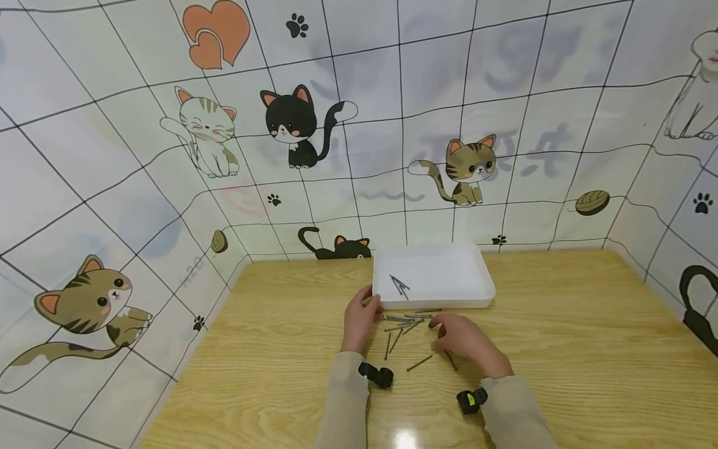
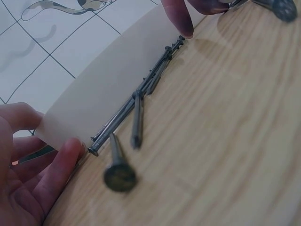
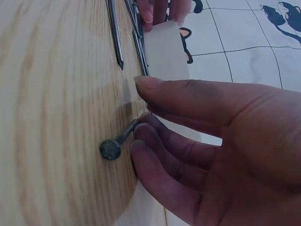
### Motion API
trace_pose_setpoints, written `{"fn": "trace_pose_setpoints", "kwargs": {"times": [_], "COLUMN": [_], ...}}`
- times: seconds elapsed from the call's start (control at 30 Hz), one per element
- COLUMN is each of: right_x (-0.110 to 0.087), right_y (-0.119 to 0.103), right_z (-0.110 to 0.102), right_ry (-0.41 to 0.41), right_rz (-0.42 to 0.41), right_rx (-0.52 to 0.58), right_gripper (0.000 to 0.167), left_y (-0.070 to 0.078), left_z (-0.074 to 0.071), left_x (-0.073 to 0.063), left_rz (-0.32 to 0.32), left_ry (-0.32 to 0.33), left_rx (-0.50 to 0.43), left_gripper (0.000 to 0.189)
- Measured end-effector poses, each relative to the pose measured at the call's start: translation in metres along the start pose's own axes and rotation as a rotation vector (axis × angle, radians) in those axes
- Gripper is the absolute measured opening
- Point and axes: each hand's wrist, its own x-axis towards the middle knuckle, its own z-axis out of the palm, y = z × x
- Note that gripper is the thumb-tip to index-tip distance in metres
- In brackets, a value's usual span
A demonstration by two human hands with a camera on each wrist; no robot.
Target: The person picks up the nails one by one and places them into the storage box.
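A white tray (image 1: 449,274) stands at the back of the table, with several nails (image 1: 399,285) lying inside its left part. My left hand (image 1: 361,319) holds the tray's front left corner, thumb against the front wall (image 2: 89,113) and fingers around the side. Several dark metal nails (image 1: 412,319) lie in a loose pile along the front of the tray. At the right end of that pile is my right hand (image 1: 462,337), thumb and fingertips apart beside the nails. One nail (image 3: 111,149) points its head out from beneath the right fingers, its other end hidden.
Single nails lie nearer the front, one slanted nail (image 1: 419,363) between the forearms. The wooden table (image 1: 572,349) extends to both sides. Behind it hangs a white gridded cloth (image 1: 381,149) with cartoon cats. Each wrist wears a small black camera (image 1: 377,375).
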Motion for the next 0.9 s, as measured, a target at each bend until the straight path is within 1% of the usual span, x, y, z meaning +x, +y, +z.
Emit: {"fn": "trace_pose_setpoints", "kwargs": {"times": [0.13,0.27,0.37,0.43,0.63,0.83,0.9], "right_x": [-0.003,-0.005,-0.006,-0.005,-0.003,0.0,0.001], "right_y": [-0.003,-0.006,-0.007,-0.006,-0.005,-0.008,-0.011], "right_z": [0.0,0.0,0.001,0.002,0.005,0.007,0.008], "right_ry": [-0.012,-0.005,0.006,0.014,0.037,0.04,0.032], "right_rz": [-0.031,-0.056,-0.07,-0.078,-0.082,-0.044,-0.033], "right_rx": [-0.02,-0.015,-0.019,-0.031,-0.068,-0.075,-0.064], "right_gripper": [0.039,0.038,0.034,0.03,0.02,0.011,0.01], "left_y": [0.005,0.02,0.029,0.033,0.034,0.035,0.035], "left_z": [-0.001,-0.004,-0.005,-0.005,-0.004,-0.003,-0.003], "left_x": [-0.003,-0.012,-0.019,-0.021,-0.022,-0.022,-0.022], "left_rz": [-0.007,-0.001,0.008,0.01,0.001,0.0,0.001], "left_ry": [-0.018,-0.049,-0.058,-0.058,-0.041,-0.039,-0.038], "left_rx": [-0.016,-0.044,-0.033,-0.018,-0.005,-0.016,-0.021], "left_gripper": [0.042,0.043,0.043,0.043,0.043,0.042,0.042]}}
